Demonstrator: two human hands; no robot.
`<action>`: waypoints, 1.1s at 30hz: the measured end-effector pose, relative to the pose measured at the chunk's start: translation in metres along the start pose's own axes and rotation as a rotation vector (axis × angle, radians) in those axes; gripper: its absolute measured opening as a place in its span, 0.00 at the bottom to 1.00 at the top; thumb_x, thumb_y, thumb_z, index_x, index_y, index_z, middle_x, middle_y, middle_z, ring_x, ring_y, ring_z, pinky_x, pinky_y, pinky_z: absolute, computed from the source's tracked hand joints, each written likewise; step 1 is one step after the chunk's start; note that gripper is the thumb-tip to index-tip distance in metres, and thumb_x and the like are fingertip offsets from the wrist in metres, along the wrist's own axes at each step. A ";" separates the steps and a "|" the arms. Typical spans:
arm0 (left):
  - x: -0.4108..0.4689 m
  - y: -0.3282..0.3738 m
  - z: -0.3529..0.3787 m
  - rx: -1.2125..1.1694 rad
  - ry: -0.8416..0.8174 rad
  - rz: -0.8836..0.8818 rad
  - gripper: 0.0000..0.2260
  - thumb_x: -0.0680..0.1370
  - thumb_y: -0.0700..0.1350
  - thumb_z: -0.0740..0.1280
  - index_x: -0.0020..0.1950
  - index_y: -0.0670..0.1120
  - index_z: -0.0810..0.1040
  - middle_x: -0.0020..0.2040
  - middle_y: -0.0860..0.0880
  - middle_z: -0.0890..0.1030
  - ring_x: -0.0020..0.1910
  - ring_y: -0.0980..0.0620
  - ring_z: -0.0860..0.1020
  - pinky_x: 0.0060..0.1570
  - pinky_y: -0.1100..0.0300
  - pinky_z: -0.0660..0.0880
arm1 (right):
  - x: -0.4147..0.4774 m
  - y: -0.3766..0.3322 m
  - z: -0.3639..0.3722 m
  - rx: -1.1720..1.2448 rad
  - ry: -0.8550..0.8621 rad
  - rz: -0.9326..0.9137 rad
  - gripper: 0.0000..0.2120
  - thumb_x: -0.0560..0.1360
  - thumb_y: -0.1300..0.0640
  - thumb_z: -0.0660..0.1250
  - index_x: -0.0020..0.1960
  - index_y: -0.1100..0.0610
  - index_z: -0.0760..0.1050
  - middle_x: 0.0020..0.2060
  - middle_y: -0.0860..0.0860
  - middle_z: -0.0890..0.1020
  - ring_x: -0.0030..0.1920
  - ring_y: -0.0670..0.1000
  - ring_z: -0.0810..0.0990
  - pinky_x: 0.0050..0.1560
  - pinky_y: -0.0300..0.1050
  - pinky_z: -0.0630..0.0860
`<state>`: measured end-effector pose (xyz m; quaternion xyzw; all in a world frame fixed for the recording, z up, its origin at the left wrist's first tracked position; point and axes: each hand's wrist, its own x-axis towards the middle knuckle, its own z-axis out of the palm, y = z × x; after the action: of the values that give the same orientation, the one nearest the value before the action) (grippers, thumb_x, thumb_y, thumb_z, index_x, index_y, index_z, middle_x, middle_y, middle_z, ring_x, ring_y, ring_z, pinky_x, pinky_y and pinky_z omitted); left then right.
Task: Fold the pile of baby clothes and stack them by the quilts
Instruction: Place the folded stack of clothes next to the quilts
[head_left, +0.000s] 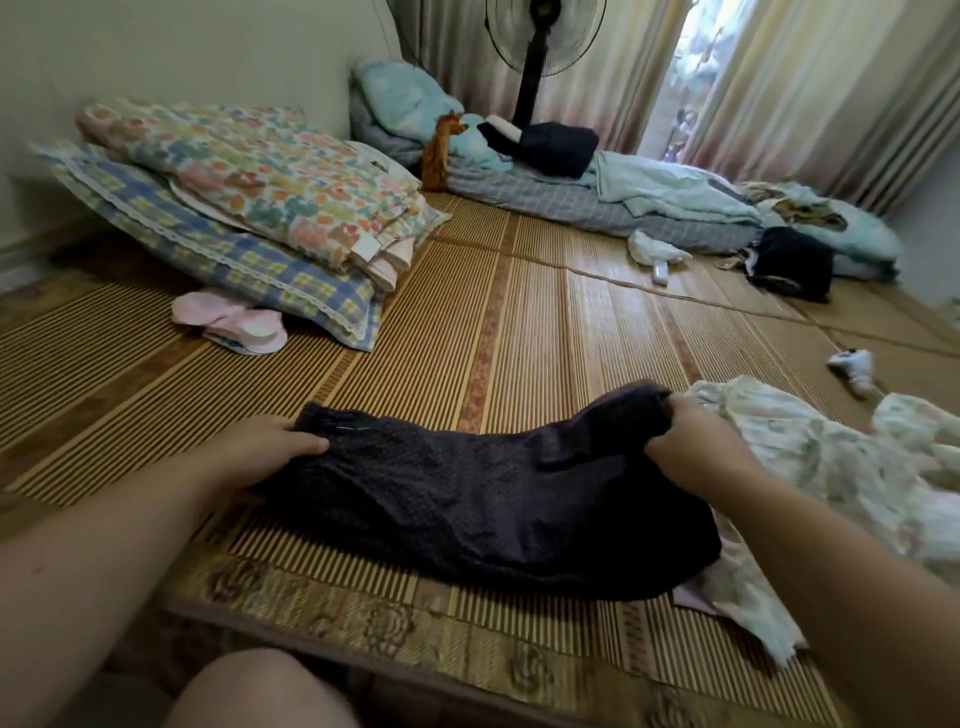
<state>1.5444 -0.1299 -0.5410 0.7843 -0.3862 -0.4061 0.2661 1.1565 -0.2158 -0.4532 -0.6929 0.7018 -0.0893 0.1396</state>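
Lying flat across the woven mat (524, 312) at the near centre is a dark dotted garment (478, 499), held at both ends. The left hand (260, 452) at 9 o'clock of it has its fingers curled over the left edge, thumb on top, pinching the cloth. The right hand (696, 441) at 2 o'clock is closed tight around a bunched corner, lifting it a little off the mat. Just beside that hand, at 3 o'clock, sprawls a pale floral pile of clothes (852, 467) — partly under the dark garment's right end. Farther off at 10 o'clock, small pink folded pieces (234, 322) lie against a checked blue quilt (249, 260) with a flowered quilt (270, 176) stacked on it. At 12 o'clock, far back, a standing fan (535, 67) rises behind rumpled bedding (613, 197).
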 end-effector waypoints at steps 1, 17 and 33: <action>-0.002 0.001 0.005 -0.003 -0.007 0.003 0.06 0.75 0.51 0.70 0.46 0.49 0.80 0.43 0.49 0.82 0.41 0.49 0.80 0.34 0.60 0.71 | 0.001 -0.011 -0.003 -0.026 -0.015 -0.023 0.19 0.71 0.61 0.64 0.62 0.56 0.71 0.50 0.58 0.80 0.54 0.61 0.78 0.56 0.51 0.74; 0.002 -0.011 0.019 -0.161 -0.010 -0.065 0.15 0.74 0.55 0.70 0.56 0.48 0.78 0.52 0.45 0.81 0.49 0.44 0.79 0.47 0.50 0.78 | -0.032 -0.037 0.153 -0.200 -0.511 -0.347 0.45 0.62 0.18 0.46 0.74 0.32 0.38 0.77 0.47 0.35 0.76 0.59 0.34 0.71 0.67 0.42; -0.018 0.007 0.039 -0.184 -0.030 -0.029 0.09 0.75 0.52 0.70 0.49 0.50 0.76 0.50 0.47 0.79 0.47 0.47 0.79 0.40 0.56 0.76 | 0.011 -0.017 0.095 0.086 -0.336 0.057 0.07 0.72 0.55 0.70 0.39 0.57 0.74 0.36 0.53 0.79 0.39 0.53 0.79 0.34 0.41 0.71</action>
<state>1.5021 -0.1230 -0.5483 0.7558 -0.3399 -0.4556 0.3252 1.2030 -0.2203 -0.5385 -0.6713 0.6834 0.0017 0.2869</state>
